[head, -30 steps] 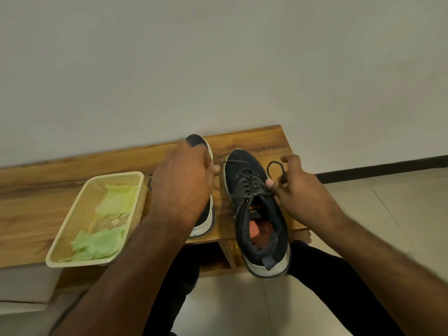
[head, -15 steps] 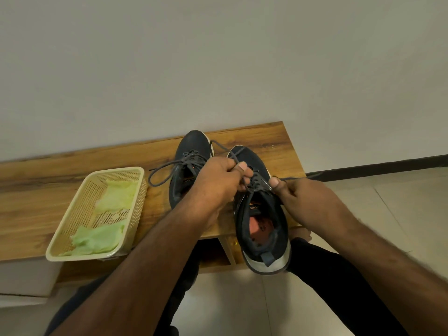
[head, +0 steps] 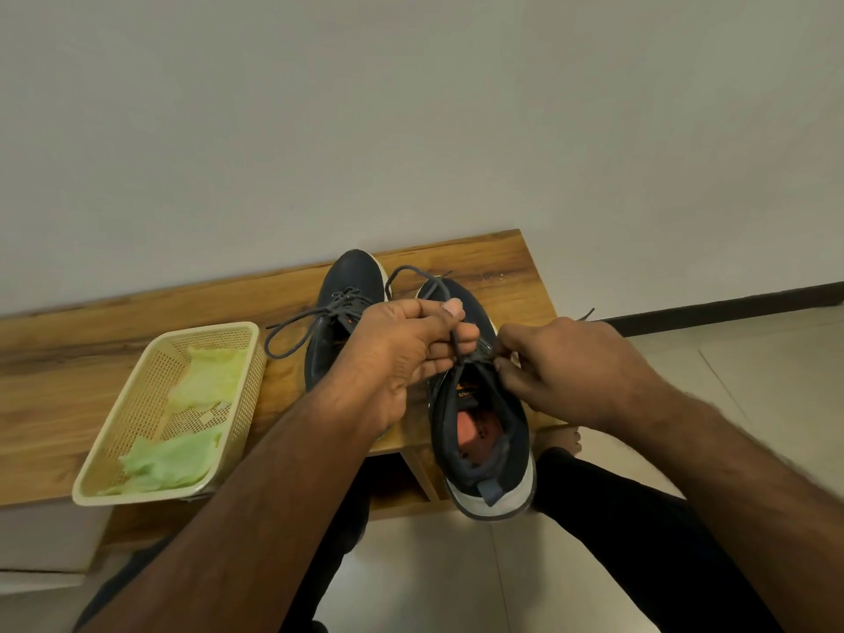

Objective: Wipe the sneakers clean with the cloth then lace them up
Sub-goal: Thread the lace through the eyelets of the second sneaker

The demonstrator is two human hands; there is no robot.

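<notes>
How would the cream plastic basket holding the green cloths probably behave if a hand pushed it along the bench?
The cream basket looks thin-walled and perforated, so probably light. It holds only crumpled green cloths, which add little weight. On the smooth wooden bench it would likely slide easily, not tip, being wide and low.

Soft, even indoor light fills the view, moderately dim with a greenish-grey cast on the wall [head: 411,107]; no glare or hot spots show; shadows are faint, darkest under the bench [head: 479,267] (its source cannot be told); wide-angle distortion bows the bench edge and skirting [head: 730,308]; the forearms at the lower edge look stretched and slightly soft; the centre is reasonably sharp.
</notes>
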